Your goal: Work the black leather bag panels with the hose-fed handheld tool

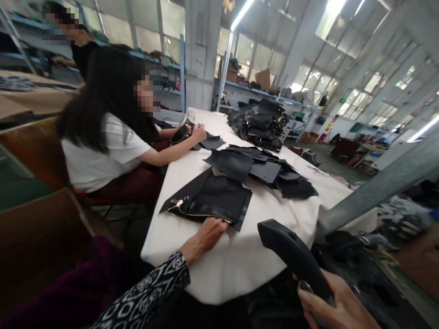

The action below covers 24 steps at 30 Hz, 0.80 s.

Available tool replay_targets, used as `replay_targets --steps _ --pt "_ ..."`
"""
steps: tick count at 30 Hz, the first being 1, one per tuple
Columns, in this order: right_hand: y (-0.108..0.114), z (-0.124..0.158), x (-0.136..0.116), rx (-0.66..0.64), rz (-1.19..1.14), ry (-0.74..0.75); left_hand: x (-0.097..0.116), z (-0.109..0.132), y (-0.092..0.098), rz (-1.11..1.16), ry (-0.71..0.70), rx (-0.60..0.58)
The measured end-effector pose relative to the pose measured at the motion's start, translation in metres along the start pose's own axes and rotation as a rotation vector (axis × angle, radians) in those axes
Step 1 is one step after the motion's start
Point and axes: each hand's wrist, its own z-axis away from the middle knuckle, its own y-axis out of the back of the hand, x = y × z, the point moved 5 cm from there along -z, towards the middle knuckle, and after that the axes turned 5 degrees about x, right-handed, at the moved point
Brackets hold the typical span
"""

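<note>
Left hand (208, 235): rests flat, fingers (219, 225) spread and pressing on the near edge of the zippered black leather piece (212, 197); grips nothing.
Right hand (334, 304): fingers closed round the grip of a black handheld tool (291, 253), nose raised toward the desk (236, 265) edge, clear of the cloth.
Zippered black leather piece: lies flat on the white-covered desk, directly beyond the left fingers; gold zipper runs along its near edge, pull at the far left end from those fingers.
Tool versus piece: apart, tool to the right of the left fingers and nearer the body; no contact with the leather yet.
Loose black cut pieces (260, 171): scattered beyond the left fingers, further up the desk, seemingly awaiting handling.
Stacked black bags (262, 123): well beyond the fingers at the far end; finished or not, cannot tell.
Progress, as a judgement: one piece positioned and held down, tool in hand but not applied; most material appears untouched.
Co-worker (103, 146): seated left of the desk, hands on a separate dark item.
</note>
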Motion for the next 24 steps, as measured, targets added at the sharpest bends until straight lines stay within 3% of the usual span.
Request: replay_targets --steps 2,6,12,15,18,24 --pt "-0.009 -0.003 0.0 -0.021 -0.086 0.006 -0.001 0.001 -0.011 0.031 0.035 -0.048" --pt "-0.024 -0.022 -0.005 -0.059 -0.209 -0.02 -0.002 0.002 -0.014 0.058 0.014 -0.075" --pt "-0.038 -0.072 -0.019 -0.119 -0.283 -0.015 -0.007 0.008 -0.02 0.11 -0.054 -0.031" --pt "-0.039 -0.096 -0.024 -0.162 -0.351 -0.004 -0.014 0.011 -0.027 0.156 -0.04 -0.025" --pt "-0.031 -0.113 -0.025 -0.116 -0.394 -0.025 -0.017 0.011 -0.029 0.176 -0.035 0.001" --pt "-0.021 -0.095 -0.016 -0.098 -0.332 -0.03 -0.014 0.017 -0.027 0.115 -0.051 0.093"
